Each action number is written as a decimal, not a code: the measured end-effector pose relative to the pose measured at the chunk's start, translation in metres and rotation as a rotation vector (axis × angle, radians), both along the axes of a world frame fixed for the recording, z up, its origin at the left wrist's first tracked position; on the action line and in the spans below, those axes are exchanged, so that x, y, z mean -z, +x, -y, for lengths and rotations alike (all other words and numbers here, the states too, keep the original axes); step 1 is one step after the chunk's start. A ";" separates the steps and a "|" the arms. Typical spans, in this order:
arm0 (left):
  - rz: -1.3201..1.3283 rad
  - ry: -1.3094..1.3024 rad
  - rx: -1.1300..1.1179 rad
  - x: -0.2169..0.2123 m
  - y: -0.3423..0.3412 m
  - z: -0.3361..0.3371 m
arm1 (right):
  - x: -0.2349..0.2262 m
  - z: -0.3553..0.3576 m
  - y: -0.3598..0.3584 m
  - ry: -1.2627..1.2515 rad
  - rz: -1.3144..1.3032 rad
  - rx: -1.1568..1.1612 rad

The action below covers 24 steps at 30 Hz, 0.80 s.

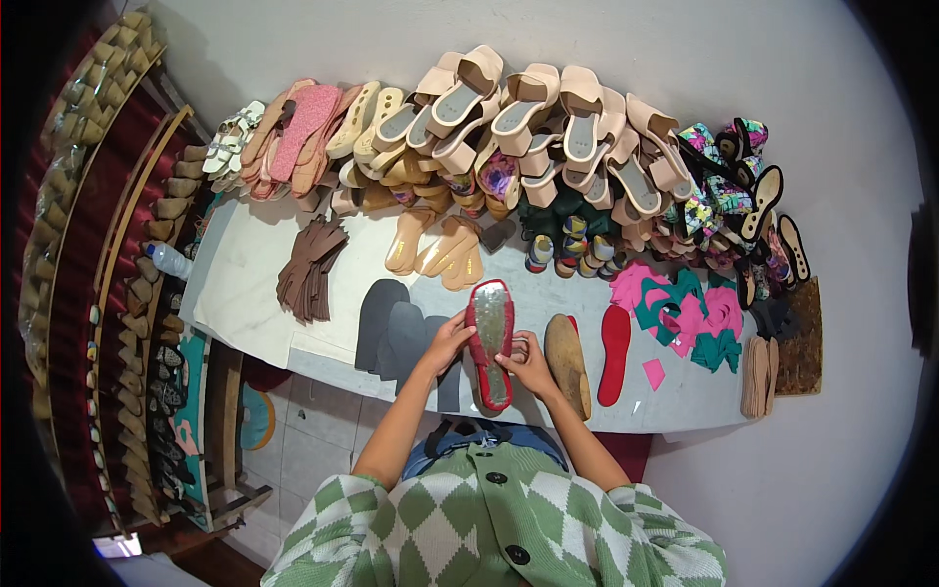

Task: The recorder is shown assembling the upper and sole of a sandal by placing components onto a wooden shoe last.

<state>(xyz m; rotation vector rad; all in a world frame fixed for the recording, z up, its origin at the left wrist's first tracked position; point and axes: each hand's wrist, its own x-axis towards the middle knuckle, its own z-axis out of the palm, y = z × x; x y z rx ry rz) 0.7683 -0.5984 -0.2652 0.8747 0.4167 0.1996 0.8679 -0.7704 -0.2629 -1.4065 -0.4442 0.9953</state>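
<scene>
While the red shoe piece (492, 342) is held above the near tabletop (685, 416), the left hand (450, 340) grips its left edge and the right hand (529, 365) its right, probably for steadiness; both forearms (393, 430) angle inward. A wooden last (565, 364) lies just right, seemingly for easy reach.

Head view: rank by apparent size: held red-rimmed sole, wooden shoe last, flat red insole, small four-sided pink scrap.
1. Held red-rimmed sole; probably nearer the camera, so true size unsure
2. Wooden shoe last
3. Flat red insole, slightly smaller
4. Small four-sided pink scrap
</scene>
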 end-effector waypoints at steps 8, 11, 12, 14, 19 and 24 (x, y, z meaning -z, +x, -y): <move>-0.093 0.129 0.135 0.023 0.022 -0.009 | 0.013 -0.007 0.006 -0.095 0.000 0.117; -0.079 0.138 0.143 0.015 0.019 -0.006 | 0.011 -0.004 0.009 -0.111 0.062 0.085; -0.059 0.136 0.141 0.015 0.017 -0.005 | 0.010 -0.003 0.010 -0.090 0.062 0.080; -0.062 0.232 0.139 0.016 0.008 -0.003 | 0.008 -0.003 0.008 -0.069 0.061 0.073; -0.151 0.469 0.076 0.024 -0.022 -0.004 | 0.009 -0.006 0.006 -0.054 0.090 0.074; -0.642 1.420 -0.521 0.030 -0.069 -0.024 | 0.009 -0.010 0.004 -0.081 0.143 0.033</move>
